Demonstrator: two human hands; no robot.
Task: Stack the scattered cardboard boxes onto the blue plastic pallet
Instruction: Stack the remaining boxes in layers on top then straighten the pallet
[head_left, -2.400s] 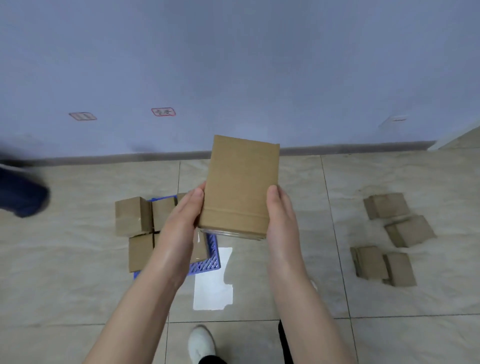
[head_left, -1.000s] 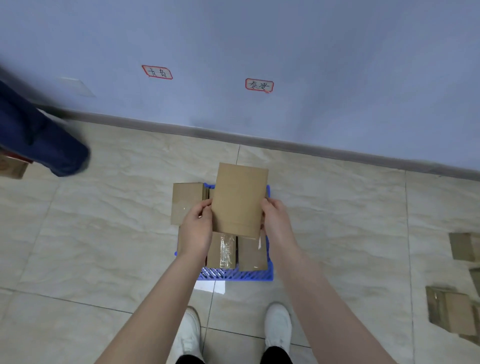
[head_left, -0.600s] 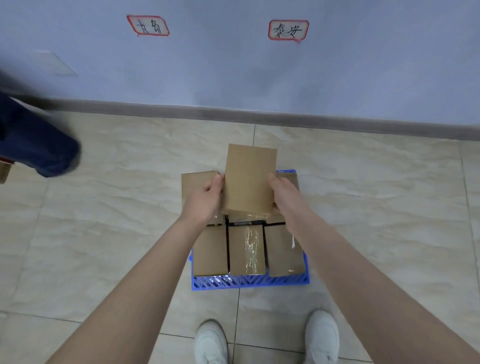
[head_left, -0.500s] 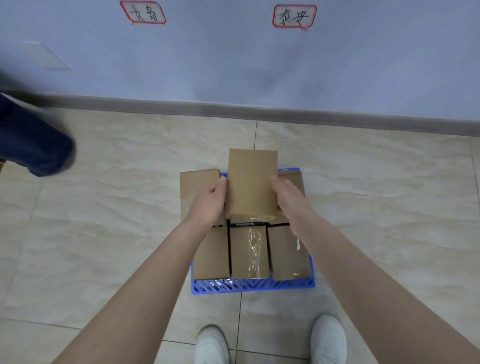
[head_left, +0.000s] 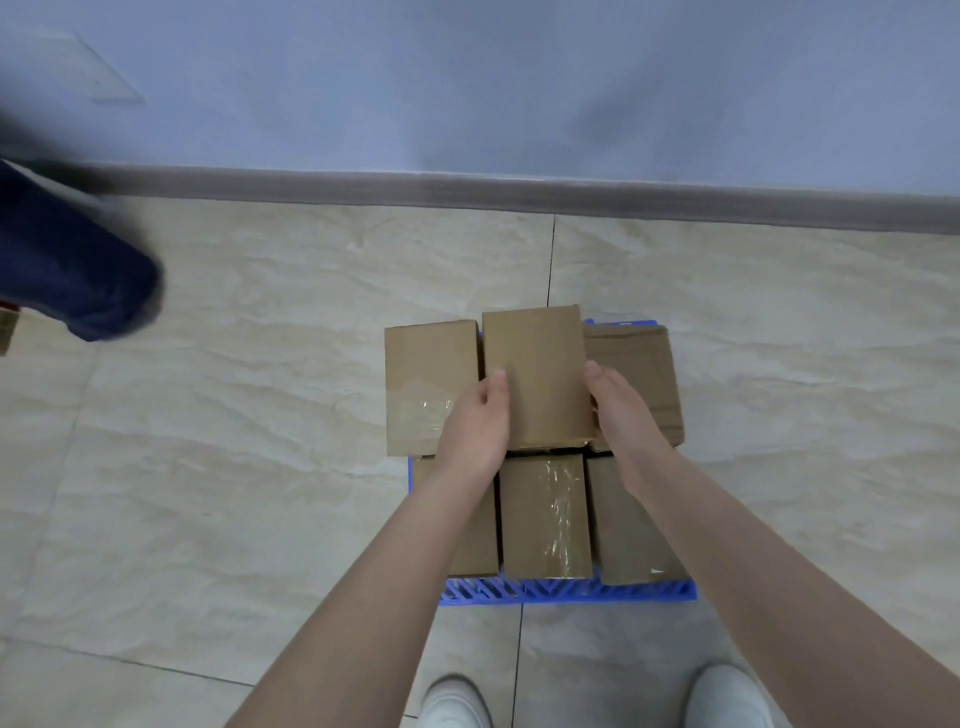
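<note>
A brown cardboard box (head_left: 535, 374) is held flat between my left hand (head_left: 475, 426) on its left side and my right hand (head_left: 621, 410) on its right side. It sits in the middle of the back row on the blue plastic pallet (head_left: 566, 591). A box (head_left: 423, 374) lies to its left, overhanging the pallet's left edge, and a creased box (head_left: 636, 374) to its right. Three more boxes fill the front row, the middle one (head_left: 545, 514) with shiny tape. My forearms hide part of the outer front boxes.
The pallet stands on beige floor tiles about one tile from the grey skirting board (head_left: 519, 189) and blue wall. Another person's dark blue trouser leg (head_left: 72, 270) is at the far left. My white shoes (head_left: 454, 701) stand just behind the pallet.
The box has come down from chest height into the gap in the pallet's back row. My view has tilted downward and closer; the wall labels have left the frame.
</note>
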